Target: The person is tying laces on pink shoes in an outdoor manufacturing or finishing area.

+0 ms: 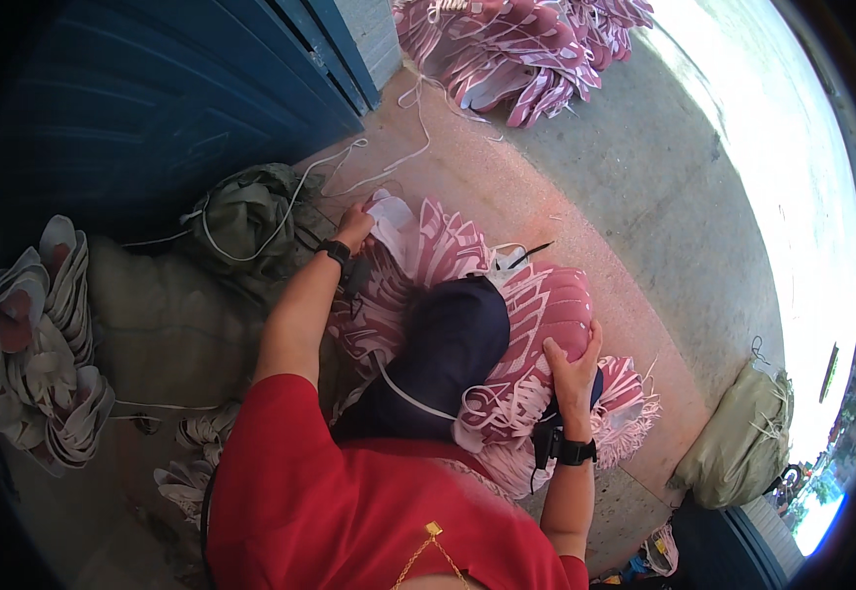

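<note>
At the far left stood a tied stack of pale cut pieces (pixel 45 344), looking already bundled, with a few loose ones (pixel 192 472) lying on the floor near the person's red sleeve. Beside a crumpled olive sack (pixel 251 216), the left hand (pixel 354 228) reached forward, its fingers curled and pinching the white top edge of the pink-and-white cut pieces (pixel 428 251) heaped across the lap. White cord (pixel 379 172) trailed loose over the floor past that hand. To the right, the right hand (pixel 573 362) lay on the rounded end of the pink bundle (pixel 546 315), fingers pressed together and the thumb apart, cupping it. This bundle seemed gathered but not yet tied. Another pink heap (pixel 526 49) waited at the top, and a filled olive sack (pixel 738 438) sat at far right.
</note>
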`<control>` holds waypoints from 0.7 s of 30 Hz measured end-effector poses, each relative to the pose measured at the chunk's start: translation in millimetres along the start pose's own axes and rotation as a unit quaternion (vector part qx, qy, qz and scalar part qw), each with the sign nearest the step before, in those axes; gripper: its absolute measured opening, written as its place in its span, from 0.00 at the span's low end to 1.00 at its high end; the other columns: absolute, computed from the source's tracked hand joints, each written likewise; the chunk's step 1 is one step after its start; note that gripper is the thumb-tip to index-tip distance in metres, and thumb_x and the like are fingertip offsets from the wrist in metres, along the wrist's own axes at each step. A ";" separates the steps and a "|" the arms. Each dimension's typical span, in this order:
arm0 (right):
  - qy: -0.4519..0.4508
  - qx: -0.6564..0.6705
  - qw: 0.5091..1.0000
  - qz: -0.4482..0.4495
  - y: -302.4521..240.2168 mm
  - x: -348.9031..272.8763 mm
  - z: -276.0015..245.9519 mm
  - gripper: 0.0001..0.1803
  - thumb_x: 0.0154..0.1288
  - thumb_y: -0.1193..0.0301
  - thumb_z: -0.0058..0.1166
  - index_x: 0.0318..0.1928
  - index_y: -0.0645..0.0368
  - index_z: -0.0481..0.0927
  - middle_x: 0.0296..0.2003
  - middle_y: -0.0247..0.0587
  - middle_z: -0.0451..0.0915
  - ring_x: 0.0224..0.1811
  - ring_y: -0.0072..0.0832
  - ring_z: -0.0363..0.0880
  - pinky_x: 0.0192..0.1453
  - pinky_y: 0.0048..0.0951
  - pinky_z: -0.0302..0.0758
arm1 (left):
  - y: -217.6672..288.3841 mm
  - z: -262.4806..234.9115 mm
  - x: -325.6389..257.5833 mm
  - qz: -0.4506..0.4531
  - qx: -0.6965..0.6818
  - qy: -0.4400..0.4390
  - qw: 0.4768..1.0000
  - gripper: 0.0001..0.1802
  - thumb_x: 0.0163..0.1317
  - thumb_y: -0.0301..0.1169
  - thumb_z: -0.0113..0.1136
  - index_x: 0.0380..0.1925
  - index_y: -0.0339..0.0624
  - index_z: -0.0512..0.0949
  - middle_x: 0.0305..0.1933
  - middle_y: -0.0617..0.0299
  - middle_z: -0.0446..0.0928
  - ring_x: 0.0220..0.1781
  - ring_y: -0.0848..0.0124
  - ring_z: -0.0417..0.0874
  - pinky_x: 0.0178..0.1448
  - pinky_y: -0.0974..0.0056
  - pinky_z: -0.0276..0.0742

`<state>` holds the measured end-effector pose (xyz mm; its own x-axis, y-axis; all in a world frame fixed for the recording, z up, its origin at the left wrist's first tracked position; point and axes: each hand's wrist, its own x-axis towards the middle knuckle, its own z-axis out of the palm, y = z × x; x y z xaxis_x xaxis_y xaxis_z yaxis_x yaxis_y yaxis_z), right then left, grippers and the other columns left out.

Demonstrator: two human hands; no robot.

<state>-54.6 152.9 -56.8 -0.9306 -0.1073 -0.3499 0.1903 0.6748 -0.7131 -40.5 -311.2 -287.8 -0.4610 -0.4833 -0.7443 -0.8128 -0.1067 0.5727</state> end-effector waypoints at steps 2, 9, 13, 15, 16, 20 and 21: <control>0.054 0.017 0.998 0.003 2.9 -1.0 2.6 0.48 0.56 0.62 0.70 0.72 0.65 0.59 0.67 0.59 0.68 0.69 0.45 0.68 0.73 0.38 0.63 | -2.2 -13.1 -33.5 0.056 -0.011 0.032 0.998 0.20 0.57 0.28 0.53 0.50 0.35 0.76 0.33 0.54 0.81 0.15 0.66 0.79 0.16 0.63 0.69; 0.096 0.130 0.983 -0.090 -31.4 -30.6 -18.6 0.40 0.56 0.67 0.69 0.67 0.64 0.68 0.53 0.51 0.79 0.52 0.36 0.81 0.57 0.33 0.77 | 100.9 -79.1 -148.4 0.307 -0.098 0.041 0.946 0.21 0.59 0.26 0.52 0.53 0.31 0.74 0.35 0.55 0.81 0.16 0.72 0.78 0.18 0.68 0.69; 0.149 0.244 0.942 -0.177 -106.9 -46.3 -64.8 0.37 0.59 0.71 0.69 0.68 0.64 0.68 0.53 0.49 0.79 0.51 0.32 0.81 0.55 0.31 0.78 | 193.1 -128.6 -234.8 0.408 -0.132 0.032 0.903 0.22 0.59 0.24 0.51 0.56 0.33 0.74 0.42 0.56 0.81 0.20 0.73 0.79 0.19 0.71 0.70; 0.190 0.300 0.899 -0.258 -144.2 -43.2 -93.2 0.37 0.61 0.72 0.70 0.67 0.65 0.67 0.53 0.49 0.79 0.52 0.31 0.80 0.55 0.31 0.78 | 232.7 -150.8 -277.1 0.419 -0.130 0.021 0.898 0.25 0.63 0.26 0.55 0.62 0.37 0.71 0.46 0.60 0.80 0.21 0.76 0.79 0.18 0.73 0.65; 0.214 0.301 0.893 -0.257 -159.5 -38.5 -106.8 0.37 0.61 0.72 0.70 0.67 0.66 0.67 0.53 0.50 0.79 0.52 0.32 0.80 0.56 0.31 0.78 | 249.8 -159.2 -295.6 0.426 -0.118 -0.002 0.897 0.26 0.63 0.27 0.55 0.62 0.37 0.71 0.46 0.60 0.80 0.22 0.76 0.79 0.19 0.73 0.66; 0.223 0.350 0.843 -0.341 -191.2 12.7 -136.4 0.40 0.61 0.72 0.71 0.69 0.66 0.64 0.55 0.51 0.78 0.55 0.35 0.79 0.58 0.32 0.77 | 298.1 -169.5 -347.5 0.527 -0.095 0.001 0.844 0.27 0.64 0.28 0.57 0.65 0.39 0.70 0.47 0.60 0.81 0.23 0.77 0.80 0.22 0.74 0.68; 0.261 0.339 0.846 -0.318 -190.3 32.4 -141.7 0.40 0.60 0.72 0.71 0.69 0.65 0.63 0.56 0.52 0.77 0.55 0.36 0.79 0.59 0.32 0.77 | 306.6 -167.7 -354.4 0.577 -0.094 0.006 0.811 0.27 0.65 0.28 0.57 0.64 0.39 0.70 0.47 0.60 0.81 0.24 0.77 0.80 0.23 0.74 0.68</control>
<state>-165.3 124.4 153.7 -0.8898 0.1659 0.4252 -0.4296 0.0102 -0.9030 -66.6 -318.4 209.2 -0.8721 -0.3641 0.3269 0.2263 0.2923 0.9292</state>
